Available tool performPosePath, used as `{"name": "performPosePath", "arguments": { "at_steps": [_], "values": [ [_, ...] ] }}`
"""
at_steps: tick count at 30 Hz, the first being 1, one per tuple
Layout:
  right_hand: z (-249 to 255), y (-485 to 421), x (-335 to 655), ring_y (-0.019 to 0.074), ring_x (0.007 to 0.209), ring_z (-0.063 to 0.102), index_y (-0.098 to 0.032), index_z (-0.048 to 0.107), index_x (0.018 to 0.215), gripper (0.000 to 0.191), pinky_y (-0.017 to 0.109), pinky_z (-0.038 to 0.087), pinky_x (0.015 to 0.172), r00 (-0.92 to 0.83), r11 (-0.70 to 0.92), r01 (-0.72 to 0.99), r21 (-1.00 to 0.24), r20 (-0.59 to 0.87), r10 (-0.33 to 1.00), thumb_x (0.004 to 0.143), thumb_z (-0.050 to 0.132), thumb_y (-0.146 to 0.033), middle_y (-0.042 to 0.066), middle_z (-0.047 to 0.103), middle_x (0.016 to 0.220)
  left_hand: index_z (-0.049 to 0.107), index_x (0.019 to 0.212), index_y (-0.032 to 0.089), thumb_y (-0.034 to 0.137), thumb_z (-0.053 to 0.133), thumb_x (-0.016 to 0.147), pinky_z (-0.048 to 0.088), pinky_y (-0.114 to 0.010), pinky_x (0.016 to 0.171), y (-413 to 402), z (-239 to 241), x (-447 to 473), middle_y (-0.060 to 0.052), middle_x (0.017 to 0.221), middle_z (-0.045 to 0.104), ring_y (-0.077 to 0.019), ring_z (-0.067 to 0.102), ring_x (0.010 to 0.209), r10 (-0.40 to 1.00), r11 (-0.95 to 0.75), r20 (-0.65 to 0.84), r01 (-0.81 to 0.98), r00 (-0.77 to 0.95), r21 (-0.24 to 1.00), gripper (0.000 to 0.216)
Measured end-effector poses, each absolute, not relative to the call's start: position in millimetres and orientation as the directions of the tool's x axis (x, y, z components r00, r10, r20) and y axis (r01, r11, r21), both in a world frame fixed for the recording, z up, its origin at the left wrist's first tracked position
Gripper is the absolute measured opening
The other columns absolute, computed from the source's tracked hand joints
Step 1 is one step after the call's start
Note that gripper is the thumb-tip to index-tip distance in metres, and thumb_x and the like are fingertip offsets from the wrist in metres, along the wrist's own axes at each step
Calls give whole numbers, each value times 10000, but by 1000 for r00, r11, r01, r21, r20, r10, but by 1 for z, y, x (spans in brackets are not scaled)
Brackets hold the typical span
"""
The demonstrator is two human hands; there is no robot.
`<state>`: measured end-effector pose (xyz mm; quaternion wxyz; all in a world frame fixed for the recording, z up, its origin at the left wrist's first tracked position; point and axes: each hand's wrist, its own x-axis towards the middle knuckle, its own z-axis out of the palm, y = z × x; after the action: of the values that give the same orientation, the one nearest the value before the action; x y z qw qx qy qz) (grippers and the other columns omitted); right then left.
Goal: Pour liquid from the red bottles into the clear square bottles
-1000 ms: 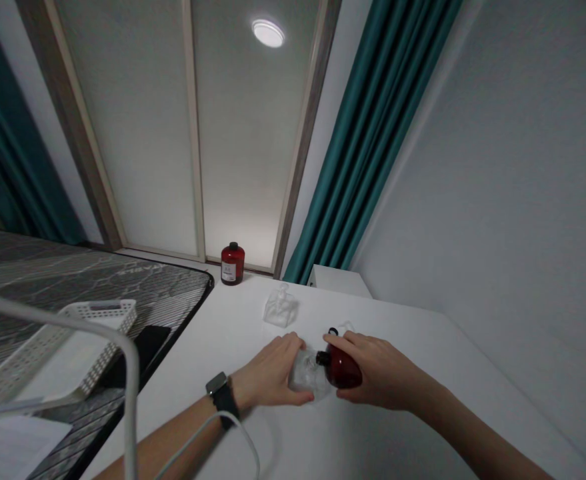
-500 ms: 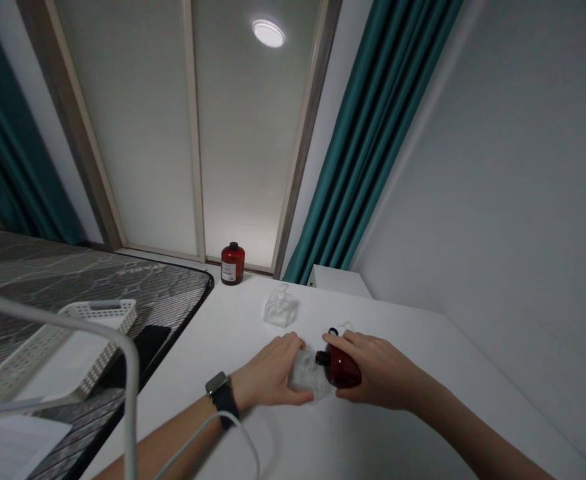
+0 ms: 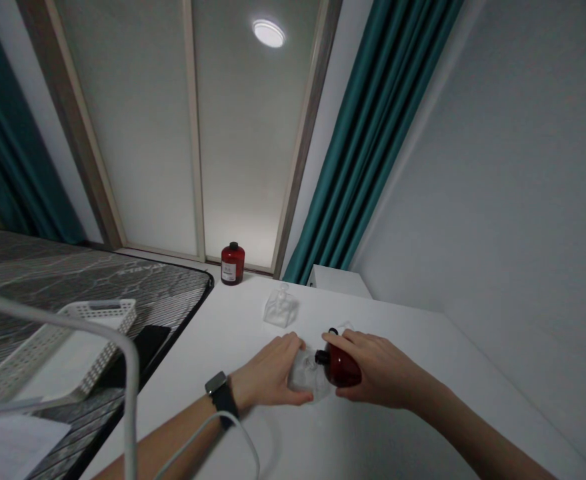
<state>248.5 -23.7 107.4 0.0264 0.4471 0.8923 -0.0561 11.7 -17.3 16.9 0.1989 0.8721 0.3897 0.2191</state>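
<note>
On the white table point(image 3: 383, 440), my left hand point(image 3: 267, 377) is wrapped round a small clear bottle point(image 3: 305, 373). My right hand point(image 3: 375, 370) grips a dark red bottle point(image 3: 343, 367), tipped on its side so that its black neck meets the top of the clear bottle. A small black cap point(image 3: 333, 331) lies just behind my right fingers. A second clear bottle point(image 3: 280, 308) stands a little farther back.
Another dark red bottle point(image 3: 232, 263) with a label stands at the table's far edge by the window. A white perforated basket point(image 3: 87, 333) and a dark flat object point(image 3: 143, 350) lie on the grey patterned mattress at left. A white box point(image 3: 337, 280) sits by the teal curtain point(image 3: 373, 133).
</note>
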Motion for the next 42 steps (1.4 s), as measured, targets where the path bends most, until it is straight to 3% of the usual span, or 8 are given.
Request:
{"name": "performPosePath", "arguments": {
  "at_steps": [42],
  "values": [
    [113, -24, 248, 345, 1107, 640, -260, 490, 1409, 767, 474, 485, 919, -620, 616, 785, -69, -76, 781, 702, 767, -367, 127, 644, 1279, 447, 1026, 210, 464, 792, 689, 442, -365, 796, -18, 20, 8, -64, 1032, 596, -270, 581, 907, 772, -604, 197, 601, 604, 523, 545]
  ]
}}
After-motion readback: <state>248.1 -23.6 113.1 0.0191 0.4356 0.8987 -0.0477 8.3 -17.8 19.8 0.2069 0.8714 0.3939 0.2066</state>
